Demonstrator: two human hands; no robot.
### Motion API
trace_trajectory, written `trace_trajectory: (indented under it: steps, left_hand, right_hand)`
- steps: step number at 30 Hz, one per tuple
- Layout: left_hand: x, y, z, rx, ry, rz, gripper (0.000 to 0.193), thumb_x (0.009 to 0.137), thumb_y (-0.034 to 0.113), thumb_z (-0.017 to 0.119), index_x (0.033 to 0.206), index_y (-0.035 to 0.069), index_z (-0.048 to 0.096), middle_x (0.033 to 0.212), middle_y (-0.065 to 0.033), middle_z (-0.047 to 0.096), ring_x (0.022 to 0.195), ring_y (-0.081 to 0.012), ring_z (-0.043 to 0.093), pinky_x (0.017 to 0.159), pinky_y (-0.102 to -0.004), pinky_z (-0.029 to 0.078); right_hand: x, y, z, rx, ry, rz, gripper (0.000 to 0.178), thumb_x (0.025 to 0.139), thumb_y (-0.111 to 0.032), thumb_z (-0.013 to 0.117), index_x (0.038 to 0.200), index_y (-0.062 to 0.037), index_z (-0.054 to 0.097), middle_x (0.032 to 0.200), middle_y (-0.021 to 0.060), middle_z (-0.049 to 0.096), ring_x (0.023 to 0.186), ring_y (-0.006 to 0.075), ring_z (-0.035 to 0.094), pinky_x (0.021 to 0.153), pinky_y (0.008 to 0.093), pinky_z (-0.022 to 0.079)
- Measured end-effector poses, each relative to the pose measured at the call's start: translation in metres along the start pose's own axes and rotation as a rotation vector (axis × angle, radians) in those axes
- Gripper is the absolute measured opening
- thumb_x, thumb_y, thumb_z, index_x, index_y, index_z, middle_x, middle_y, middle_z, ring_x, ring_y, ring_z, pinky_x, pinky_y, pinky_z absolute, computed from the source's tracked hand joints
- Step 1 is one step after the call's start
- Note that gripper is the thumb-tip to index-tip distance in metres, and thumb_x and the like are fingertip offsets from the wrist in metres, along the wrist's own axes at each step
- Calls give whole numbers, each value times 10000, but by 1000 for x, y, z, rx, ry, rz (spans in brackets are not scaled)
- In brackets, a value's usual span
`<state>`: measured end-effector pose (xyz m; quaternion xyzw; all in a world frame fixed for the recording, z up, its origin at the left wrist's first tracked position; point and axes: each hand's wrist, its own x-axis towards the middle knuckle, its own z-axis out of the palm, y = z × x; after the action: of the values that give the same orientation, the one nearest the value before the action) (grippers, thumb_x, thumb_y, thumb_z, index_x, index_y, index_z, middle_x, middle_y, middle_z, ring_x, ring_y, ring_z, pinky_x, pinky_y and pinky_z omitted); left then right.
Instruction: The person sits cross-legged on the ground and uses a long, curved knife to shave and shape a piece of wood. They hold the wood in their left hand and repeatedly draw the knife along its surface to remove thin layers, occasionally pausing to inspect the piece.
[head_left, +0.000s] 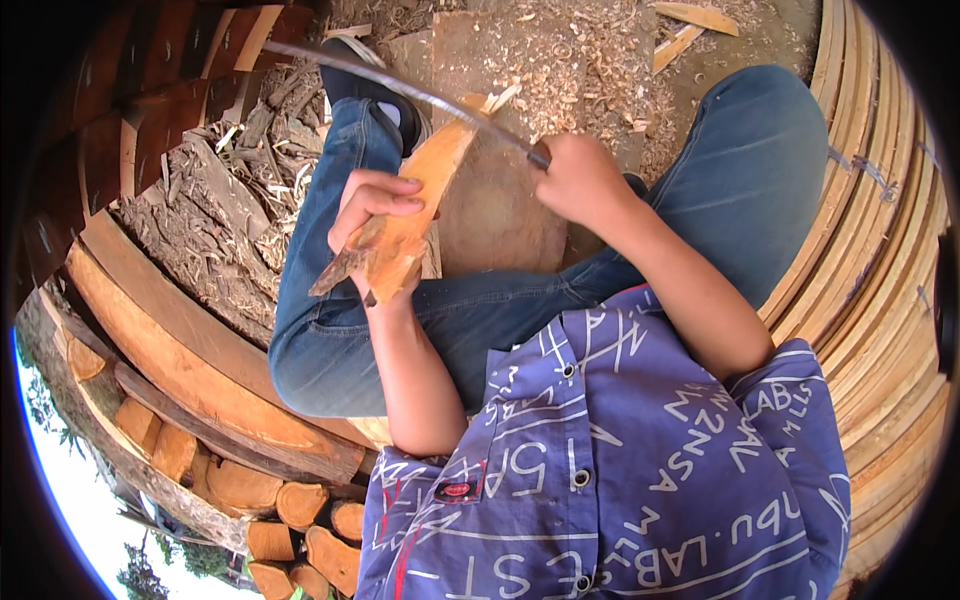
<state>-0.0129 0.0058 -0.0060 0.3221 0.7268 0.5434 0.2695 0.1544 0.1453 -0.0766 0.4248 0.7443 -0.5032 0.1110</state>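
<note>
My left hand [375, 212] is closed round a flat, pale orange slab of wood [418, 205] that tilts up toward the far side. Dark, rough bark clings to its near left edge, and the far tip looks splintered. In my right fist [580, 178] is the short dark handle of a long-bladed knife [425, 98]. Its narrow metal blade reaches far to the left and crosses the slab near its far tip. Whether the edge touches the wood, I cannot tell.
A wooden board [497, 205] lies between my bent legs, with curly shavings [590, 75] beyond it. Bark scraps [225, 185] cover the ground at left. Stacked long boards [870, 230] rise at right; cut logs [300, 505] and a thick beam [190, 345] lie at lower left.
</note>
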Motion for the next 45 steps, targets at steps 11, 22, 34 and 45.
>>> trace_trajectory:
  steps: [11,22,34,45]
  left_hand:
    - [1,-10,-3,20,-142,100,270,771,214,763,803,7,593,904,-120,570,835,-217,610,673,-332,559]
    - [0,-8,-5,26,-28,27,281,712,253,775,745,17,628,845,-108,614,792,-186,582,720,-282,441]
    - [-5,-12,-11,-336,103,-84,134,852,53,669,917,24,556,1011,-128,543,946,-253,610,713,-414,631]
    - [7,37,-58,-455,307,-351,258,792,-152,575,971,33,569,1083,-100,570,953,-183,620,673,-369,646]
  right_hand:
    - [2,7,-5,-103,-48,86,209,737,-145,646,869,7,704,811,233,676,802,392,670,755,469,532]
    - [4,10,-5,-96,13,83,198,749,-169,634,812,13,675,770,255,643,755,420,642,711,482,509]
    - [-23,-4,-14,129,28,-206,213,780,-181,668,719,15,612,608,217,568,569,392,575,566,444,451]
    - [-13,-44,-76,820,-327,4,134,839,-55,667,842,-47,533,597,28,543,477,143,554,457,300,472]
